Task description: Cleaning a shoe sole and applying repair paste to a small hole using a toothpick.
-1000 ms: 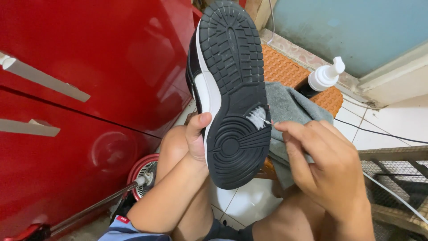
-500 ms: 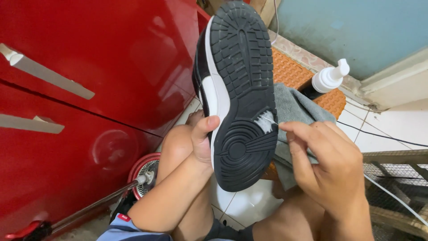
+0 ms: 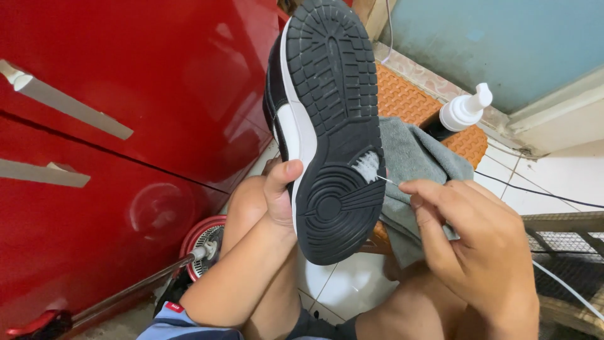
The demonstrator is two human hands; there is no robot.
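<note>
Head view: left hand [image 3: 277, 201] grips sneaker [image 3: 330, 126]; right hand [image 3: 478, 239] pinches pick [image 3: 387, 181]; tiled floor [image 3: 343, 286].

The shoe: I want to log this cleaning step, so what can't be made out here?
Head view only:
- shoe: upper hidden behind its own sole; toe cut off by the top edge.
- thin tool in the right hand: too small to identify.
- left hand: fingers hidden behind the shoe.
- pump bottle: body hidden by the grey cloth.

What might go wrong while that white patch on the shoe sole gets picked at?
The thin pick in the right hand looks fine and could snap or slip toward the left hand's thumb on the sole's edge. The shoe is held up one-handed and might twist or drop. Loosened white residue may fall onto the grey cloth.
</note>
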